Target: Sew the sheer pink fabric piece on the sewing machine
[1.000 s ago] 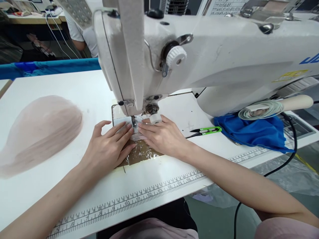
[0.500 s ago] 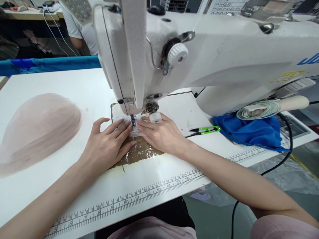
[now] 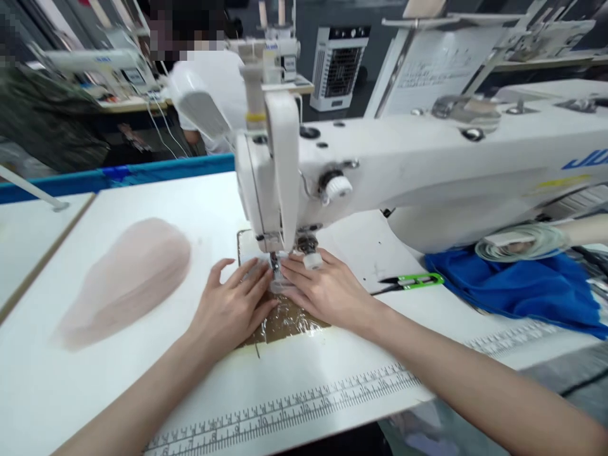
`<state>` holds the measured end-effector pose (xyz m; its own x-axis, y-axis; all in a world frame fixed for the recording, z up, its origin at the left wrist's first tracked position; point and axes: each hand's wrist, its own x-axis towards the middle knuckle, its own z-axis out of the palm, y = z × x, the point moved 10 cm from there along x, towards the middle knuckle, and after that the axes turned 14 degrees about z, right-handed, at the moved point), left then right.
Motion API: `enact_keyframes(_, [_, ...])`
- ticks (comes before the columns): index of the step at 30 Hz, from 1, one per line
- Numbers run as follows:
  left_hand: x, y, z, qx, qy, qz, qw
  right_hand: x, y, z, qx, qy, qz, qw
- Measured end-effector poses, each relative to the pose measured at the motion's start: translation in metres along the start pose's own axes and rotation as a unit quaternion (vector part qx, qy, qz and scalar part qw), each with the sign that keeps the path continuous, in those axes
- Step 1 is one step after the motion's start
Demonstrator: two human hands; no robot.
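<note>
Under the presser foot [image 3: 275, 263] of a white sewing machine [image 3: 408, 152] lies a small pale piece of thin fabric [image 3: 281, 286], mostly covered by my fingers. My left hand [image 3: 235, 308] rests to the left of the needle, fingers spread and bent a little, tips on the fabric's edge. On the other side, my right hand [image 3: 335, 292] lies flat, its fingertips on the fabric close to the foot. Beneath both hands is a brown, shiny, film-covered plate [image 3: 289, 318] set in the white table.
Sheer pinkish fabric [image 3: 135, 278] lies on the table [image 3: 209, 392] at left. Green-handled thread snips [image 3: 418, 280] and blue cloth [image 3: 508, 285] with a coil of pale cord [image 3: 520, 242] sit at right. A printed ruler runs along the front edge. Behind, a person in white [image 3: 213, 82] sits.
The camera view has tilted up, so more of the room behind shows. Both hands keep their places beside the presser foot, with no clear movement of the fabric.
</note>
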<state>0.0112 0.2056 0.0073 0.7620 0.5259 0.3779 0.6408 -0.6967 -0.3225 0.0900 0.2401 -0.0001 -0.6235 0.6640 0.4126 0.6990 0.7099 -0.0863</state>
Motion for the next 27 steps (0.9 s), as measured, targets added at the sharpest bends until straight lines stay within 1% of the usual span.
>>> enact_keyframes(1, [-0.001,-0.001,0.001,-0.001,-0.009,-0.008,1.000,0.001,0.000,-0.001,0.006,-0.001,0.002,1.000])
enact_keyframes(5, [-0.005,-0.008,-0.004,0.005,0.011,-0.022,1.000,0.007,0.008,-0.002,0.010,-0.018,0.045,0.999])
enact_keyframes(7, [-0.007,-0.015,-0.009,0.029,0.012,-0.034,0.999,0.008,0.011,-0.007,-0.006,-0.012,0.058,0.998])
enact_keyframes(9, [-0.009,-0.022,-0.020,0.080,0.020,-0.054,0.995,0.008,0.009,-0.016,-0.002,0.013,0.056,0.998])
enact_keyframes(11, [-0.008,-0.021,-0.034,0.111,0.052,-0.065,0.990,0.008,0.008,-0.030,0.016,0.058,0.054,0.997])
enact_keyframes(13, [-0.005,-0.010,-0.043,0.072,0.087,-0.043,0.993,0.008,0.008,-0.036,0.004,0.085,0.048,0.995])
enact_keyframes(14, [-0.001,-0.002,-0.042,0.031,0.091,-0.017,0.995,0.008,0.008,-0.034,-0.017,0.082,0.040,0.996])
enact_keyframes(16, [0.004,0.013,-0.034,-0.039,0.061,0.034,0.997,0.008,0.007,-0.024,-0.062,0.046,0.017,0.997])
enact_keyframes(17, [0.005,0.015,-0.030,-0.050,0.047,0.045,0.997,0.007,0.008,-0.019,-0.074,0.027,0.011,0.997])
enact_keyframes(18, [0.003,0.014,-0.029,-0.040,0.036,0.044,0.998,0.006,0.010,-0.016,-0.078,0.015,0.010,0.997])
enact_keyframes(19, [0.001,0.006,-0.028,-0.014,0.028,0.021,0.999,0.004,0.012,-0.016,-0.075,0.011,0.014,0.997])
enact_keyframes(20, [-0.003,0.000,-0.032,0.031,0.036,0.011,0.999,0.003,0.014,-0.017,-0.068,0.014,0.020,0.997])
enact_keyframes(21, [-0.006,-0.007,-0.033,0.085,0.024,-0.010,0.996,0.001,0.014,-0.020,-0.059,0.023,0.020,0.998])
enact_keyframes(22, [-0.008,-0.013,-0.036,0.123,0.027,-0.030,0.992,0.000,0.015,-0.021,-0.054,0.029,0.021,0.998])
enact_keyframes(23, [-0.009,-0.015,-0.038,0.129,0.033,-0.032,0.991,-0.001,0.014,-0.021,-0.052,0.026,0.015,0.998])
enact_keyframes(24, [-0.008,-0.014,-0.038,0.103,0.046,-0.027,0.993,-0.002,0.015,-0.020,-0.054,0.021,0.015,0.998])
enact_keyframes(25, [-0.007,-0.013,-0.035,0.053,0.050,-0.023,0.997,-0.003,0.015,-0.017,-0.055,0.011,0.013,0.998])
enact_keyframes(27, [-0.003,-0.008,-0.025,-0.023,0.030,-0.023,0.999,-0.004,0.014,-0.013,-0.051,-0.007,0.007,0.999])
